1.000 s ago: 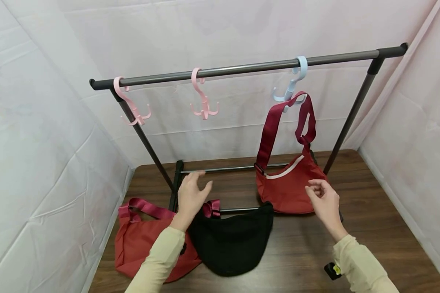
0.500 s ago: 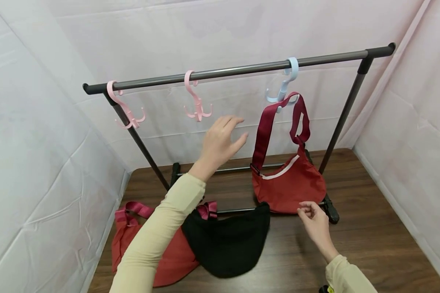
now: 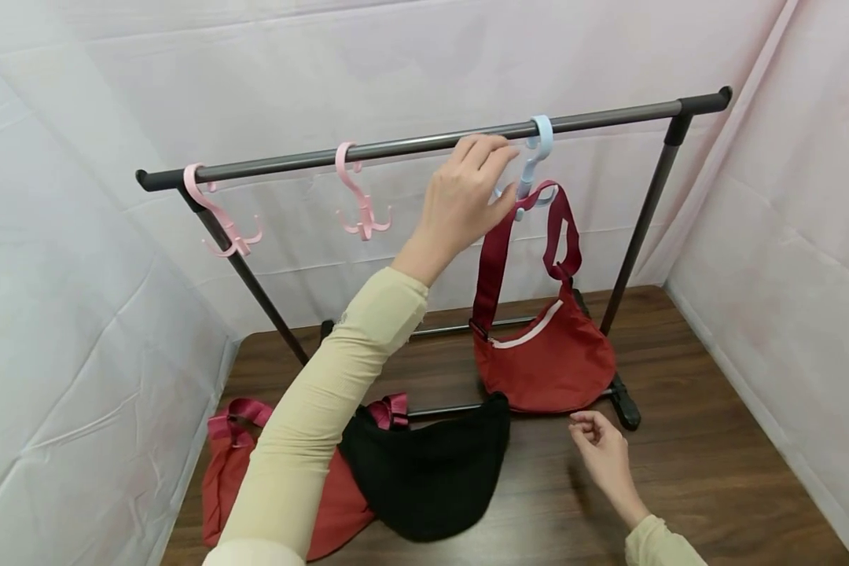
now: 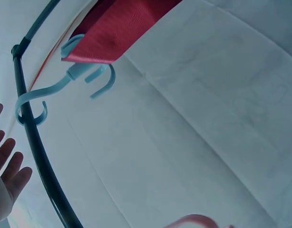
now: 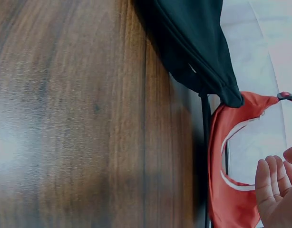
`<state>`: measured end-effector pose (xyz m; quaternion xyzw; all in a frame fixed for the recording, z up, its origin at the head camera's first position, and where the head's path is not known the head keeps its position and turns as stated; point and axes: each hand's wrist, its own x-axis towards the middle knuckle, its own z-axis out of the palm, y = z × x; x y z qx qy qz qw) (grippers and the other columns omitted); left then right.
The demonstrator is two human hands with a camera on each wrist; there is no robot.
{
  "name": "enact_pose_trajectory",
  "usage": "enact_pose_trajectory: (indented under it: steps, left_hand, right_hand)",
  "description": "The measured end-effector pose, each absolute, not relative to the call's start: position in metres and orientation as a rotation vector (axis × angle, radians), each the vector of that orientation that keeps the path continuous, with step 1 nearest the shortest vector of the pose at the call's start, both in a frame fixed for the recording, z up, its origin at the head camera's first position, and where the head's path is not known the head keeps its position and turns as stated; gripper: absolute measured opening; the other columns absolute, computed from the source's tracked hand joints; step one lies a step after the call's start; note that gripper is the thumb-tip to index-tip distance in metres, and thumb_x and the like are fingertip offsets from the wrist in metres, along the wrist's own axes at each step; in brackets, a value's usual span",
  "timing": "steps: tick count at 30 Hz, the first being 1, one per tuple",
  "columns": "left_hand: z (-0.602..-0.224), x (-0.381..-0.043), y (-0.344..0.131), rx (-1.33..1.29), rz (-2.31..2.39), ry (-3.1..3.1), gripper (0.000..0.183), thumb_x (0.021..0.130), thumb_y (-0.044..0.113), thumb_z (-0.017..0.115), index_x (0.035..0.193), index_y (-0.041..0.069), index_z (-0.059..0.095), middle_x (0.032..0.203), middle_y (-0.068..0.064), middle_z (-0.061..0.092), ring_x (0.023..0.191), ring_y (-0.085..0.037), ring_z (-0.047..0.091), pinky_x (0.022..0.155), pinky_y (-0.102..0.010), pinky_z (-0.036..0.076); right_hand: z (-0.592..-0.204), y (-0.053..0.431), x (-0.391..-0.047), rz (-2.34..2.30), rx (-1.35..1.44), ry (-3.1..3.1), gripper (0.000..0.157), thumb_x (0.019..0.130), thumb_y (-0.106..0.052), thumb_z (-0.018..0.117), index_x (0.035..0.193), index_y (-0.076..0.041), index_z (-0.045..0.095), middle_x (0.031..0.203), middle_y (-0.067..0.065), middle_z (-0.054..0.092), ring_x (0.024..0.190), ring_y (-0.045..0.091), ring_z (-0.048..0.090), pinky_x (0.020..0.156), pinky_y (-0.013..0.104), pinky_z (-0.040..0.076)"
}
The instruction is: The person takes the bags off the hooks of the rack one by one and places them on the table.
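Observation:
A red shoulder bag (image 3: 552, 362) with a white zipper hangs by its dark red strap (image 3: 491, 267) from a light blue hook (image 3: 543, 141). Raised just left of that hook is my left hand (image 3: 467, 192), fingers loosely bent and holding nothing; it overlaps part of the hook in the head view. From the left wrist, the blue hook (image 4: 51, 88) sits over the dark rail, with the left hand's (image 4: 8, 175) fingers spread apart from it. Low in front of the hanging bag, my right hand (image 3: 604, 456) has loosely curled fingers with nothing in them.
Two pink hooks, a left one (image 3: 221, 220) and a middle one (image 3: 365, 216), hang bare on the rack's rail (image 3: 276, 167). A black bag (image 3: 431, 472) lies on the wooden table (image 3: 707, 472), overlapping another red bag (image 3: 339, 503) at the left. White cloth surrounds the rack.
My left hand has risen from above the black bag, passing rightward up to the blue hook. The right hand has dropped from in front of the hanging bag to below it.

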<state>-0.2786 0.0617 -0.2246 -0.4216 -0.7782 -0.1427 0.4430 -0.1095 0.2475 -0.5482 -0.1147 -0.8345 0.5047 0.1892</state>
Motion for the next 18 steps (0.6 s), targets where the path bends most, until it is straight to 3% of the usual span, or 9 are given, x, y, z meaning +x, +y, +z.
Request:
enact_pose_trajectory:
  steps: [6,14,18]
  left_hand:
    - [-0.210,-0.289,0.070,-1.057,-0.308,-1.974,0.028,0.086,0.018,0.055,0.108,0.002,0.062,0.110,-0.009,0.060,0.105,-0.022,0.052,0.092,-0.024,0.044]
    - [-0.202,-0.289,0.080,-1.063,-0.292,-2.003,0.029,0.086,0.018,0.054,0.110,0.004,0.062,0.112,-0.007,0.060,0.107,-0.020,0.051,0.091,-0.023,0.044]
    - [-0.199,-0.285,0.082,-1.057,-0.278,-2.033,0.030,0.085,0.016,0.053,0.111,0.004,0.062,0.114,-0.006,0.058,0.109,-0.020,0.050,0.089,-0.024,0.046]
  right_hand:
    - [-0.556,0.244,-0.102,1.431,-0.346,-2.342,0.013,0.079,0.003,0.062,0.091,0.002,0.064,0.073,0.010,0.063,0.055,-0.003,0.051,0.047,0.016,0.044]
    - [-0.564,0.237,-0.093,1.518,-0.345,-2.335,0.013,0.080,0.004,0.060,0.093,0.004,0.063,0.075,0.015,0.063,0.055,0.009,0.057,0.046,0.021,0.048]
    - [-0.566,0.233,-0.088,1.557,-0.369,-2.337,0.012,0.081,0.003,0.060,0.093,0.004,0.063,0.076,0.014,0.063,0.055,0.008,0.057,0.046,0.023,0.049]
